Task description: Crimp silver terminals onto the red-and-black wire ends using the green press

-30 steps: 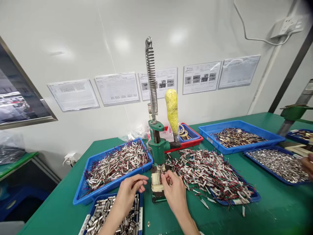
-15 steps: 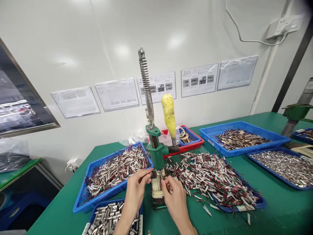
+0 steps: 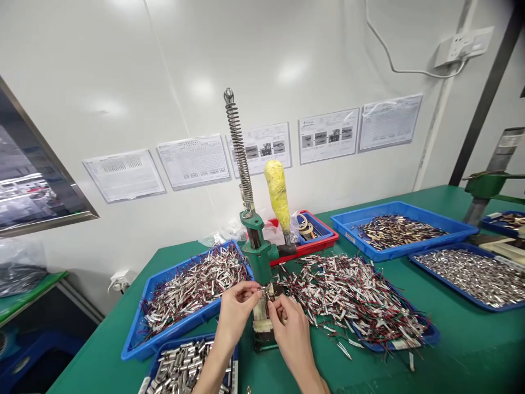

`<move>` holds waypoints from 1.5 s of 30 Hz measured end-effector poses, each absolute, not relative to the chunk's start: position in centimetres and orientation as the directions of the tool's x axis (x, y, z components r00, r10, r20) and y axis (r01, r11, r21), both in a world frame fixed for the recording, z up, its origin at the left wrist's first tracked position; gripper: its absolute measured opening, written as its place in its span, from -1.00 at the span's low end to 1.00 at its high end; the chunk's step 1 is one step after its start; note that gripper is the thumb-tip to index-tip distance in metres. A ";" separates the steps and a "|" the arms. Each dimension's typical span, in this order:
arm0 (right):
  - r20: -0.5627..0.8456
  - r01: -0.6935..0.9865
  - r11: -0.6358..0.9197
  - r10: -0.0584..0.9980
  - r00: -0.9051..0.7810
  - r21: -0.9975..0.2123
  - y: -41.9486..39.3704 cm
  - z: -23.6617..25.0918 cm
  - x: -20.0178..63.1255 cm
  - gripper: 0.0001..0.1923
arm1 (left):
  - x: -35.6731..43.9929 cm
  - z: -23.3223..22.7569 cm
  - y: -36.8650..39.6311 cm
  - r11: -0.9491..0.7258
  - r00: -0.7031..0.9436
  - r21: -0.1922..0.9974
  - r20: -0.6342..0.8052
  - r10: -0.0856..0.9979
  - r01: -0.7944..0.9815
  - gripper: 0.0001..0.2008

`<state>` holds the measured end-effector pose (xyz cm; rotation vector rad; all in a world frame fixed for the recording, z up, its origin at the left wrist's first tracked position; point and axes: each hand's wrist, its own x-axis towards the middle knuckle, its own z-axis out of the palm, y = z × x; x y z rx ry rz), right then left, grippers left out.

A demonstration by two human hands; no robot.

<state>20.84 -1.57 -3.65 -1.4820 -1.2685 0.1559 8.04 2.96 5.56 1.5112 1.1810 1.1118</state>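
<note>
A green hand press [image 3: 259, 257] with a tall spring and a yellow-wrapped lever handle [image 3: 278, 194] stands on the table. At the press's base [image 3: 262, 325], under its ram, both hands meet. My left hand [image 3: 240, 306] pinches thumb and forefinger together at the left of the ram. On the other side my right hand [image 3: 289, 320] is closed, its fingertips near the fixture. Whatever sits between the fingers is too small and too covered to make out.
Wired white-and-metal parts fill a blue tray [image 3: 135, 334] at left and heap over another [image 3: 432, 335] at right. Metal cylinders [image 3: 180, 364] lie in a front tray. Farther right are trays of brass-coloured pieces [image 3: 397, 232] and small silver pieces [image 3: 471, 273]. A red tray [image 3: 333, 239] stands behind.
My left hand has moved slightly right, closer to the ram and to my right hand. The view has shifted a little. My right hand stays at the fixture.
</note>
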 end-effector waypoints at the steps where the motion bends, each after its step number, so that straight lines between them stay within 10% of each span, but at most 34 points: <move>1: 0.514 0.600 0.201 0.751 0.413 -0.775 -1.6 -3.6 20.8 -0.66 | 8.3 5.4 3.1 -0.136 0.138 0.978 0.115 0.984 0.159 -0.73; 45: 0.422 0.331 0.282 0.747 0.513 -0.901 -4.0 0.1 23.1 -0.90 | 10.4 3.2 2.7 -0.184 0.122 0.978 0.173 0.977 0.093 -0.61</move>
